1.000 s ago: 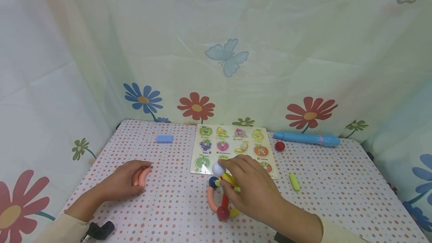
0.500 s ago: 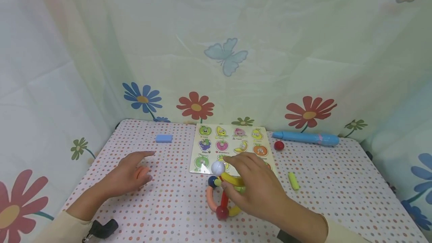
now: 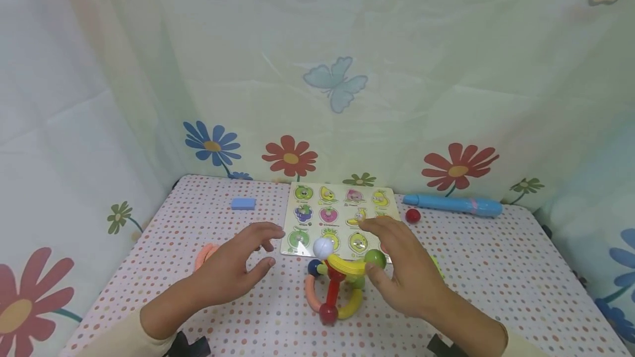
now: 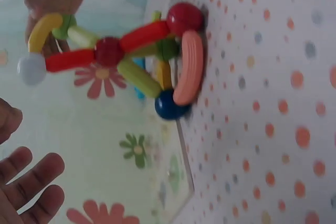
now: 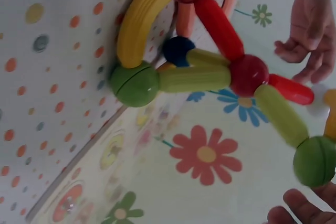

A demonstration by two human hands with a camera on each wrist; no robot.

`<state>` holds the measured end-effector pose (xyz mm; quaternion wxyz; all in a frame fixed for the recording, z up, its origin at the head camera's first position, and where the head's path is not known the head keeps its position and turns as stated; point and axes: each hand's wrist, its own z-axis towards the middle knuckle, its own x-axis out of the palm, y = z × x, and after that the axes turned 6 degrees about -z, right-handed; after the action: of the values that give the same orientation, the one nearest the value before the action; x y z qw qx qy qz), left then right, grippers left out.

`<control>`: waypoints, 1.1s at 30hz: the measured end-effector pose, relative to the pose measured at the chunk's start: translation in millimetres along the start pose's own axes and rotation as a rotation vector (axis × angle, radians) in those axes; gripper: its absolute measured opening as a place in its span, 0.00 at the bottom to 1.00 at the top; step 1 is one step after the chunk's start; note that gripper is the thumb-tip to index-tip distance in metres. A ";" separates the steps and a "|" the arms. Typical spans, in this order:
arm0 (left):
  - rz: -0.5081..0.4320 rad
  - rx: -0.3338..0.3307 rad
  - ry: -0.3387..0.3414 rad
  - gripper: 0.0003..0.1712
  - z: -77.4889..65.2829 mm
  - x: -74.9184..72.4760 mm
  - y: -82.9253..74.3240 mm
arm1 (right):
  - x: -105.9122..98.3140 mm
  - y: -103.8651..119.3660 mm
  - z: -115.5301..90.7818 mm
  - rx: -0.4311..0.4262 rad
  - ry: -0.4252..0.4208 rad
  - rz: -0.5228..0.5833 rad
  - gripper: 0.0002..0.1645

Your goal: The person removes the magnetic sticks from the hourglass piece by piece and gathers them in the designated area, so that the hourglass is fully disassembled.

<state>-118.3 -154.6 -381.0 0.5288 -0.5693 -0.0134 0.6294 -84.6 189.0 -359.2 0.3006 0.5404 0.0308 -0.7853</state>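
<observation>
A toy built of colored balls and rods stands on the dotted table in front of me. Its top carries a white ball [image 3: 323, 248], a curved yellow rod [image 3: 346, 265] and a green ball [image 3: 375, 258]; red and light green rods meet at a dark red ball [image 5: 249, 75] below. My right hand [image 3: 412, 277] is at the green ball, thumb right beside it, fingers extended. To the left of the toy my left hand [image 3: 230, 266] hovers with fingers spread and holds nothing. Behind that hand lie salmon curved rods [image 3: 204, 254], partly hidden.
A fruit puzzle board [image 3: 342, 227] lies behind the toy. Toward the back are a blue block [image 3: 243, 204], a red ball [image 3: 413, 215] and a long blue pen-shaped toy [image 3: 453, 204]. A light green rod [image 3: 437, 266] is mostly hidden behind my right hand.
My left hand has let go of the salmon rods and moved right toward the toy. My right hand has shifted right, uncovering the green ball. The toy stands in the same place.
</observation>
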 end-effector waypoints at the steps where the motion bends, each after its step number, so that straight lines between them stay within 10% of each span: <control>1: -0.010 0.010 0.004 0.31 1.7 2.7 -3.7 | -0.3 -2.6 -1.9 0.016 0.004 0.023 0.38; 14: -0.235 -0.071 0.122 0.24 15.3 31.2 -43.6 | 2.4 -5.3 -13.8 0.173 0.077 0.006 0.31; 33: -0.279 -0.164 0.065 0.27 33.8 41.5 -46.2 | 5.3 1.3 -20.9 0.015 0.046 0.013 0.33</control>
<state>-104.3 -86.2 -369.7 0.5631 -0.6231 -0.1265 0.5279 -67.9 193.4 -372.1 0.3008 0.5609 0.0282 -0.7708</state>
